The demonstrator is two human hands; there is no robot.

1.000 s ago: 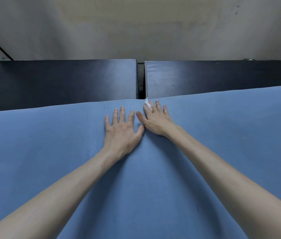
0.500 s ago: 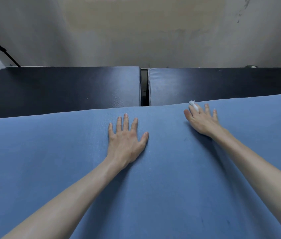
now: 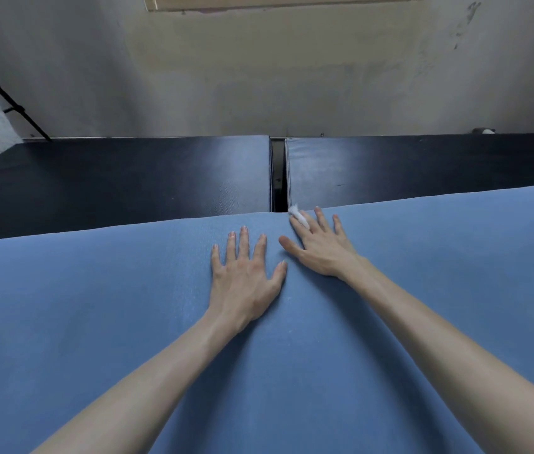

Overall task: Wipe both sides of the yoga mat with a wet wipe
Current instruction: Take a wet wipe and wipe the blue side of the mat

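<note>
A blue yoga mat [image 3: 95, 306] lies flat and fills the lower half of the head view. My left hand [image 3: 246, 273] rests palm down on it near the middle, fingers spread, holding nothing. Just to its right, my right hand [image 3: 319, 245] presses flat on the mat close to the far edge. A small white wet wipe [image 3: 297, 215] sticks out between its index and middle fingers, right at the mat's far edge.
Beyond the mat are two black padded tables [image 3: 128, 178] side by side, with a narrow dark gap [image 3: 278, 175] between them. A pale wall [image 3: 259, 77] rises behind. A thin black rod [image 3: 7, 99] slants at the far left.
My right hand with the wipe slid out to the right along the far edge, then came back left beside the left hand. The left hand stayed planted.
</note>
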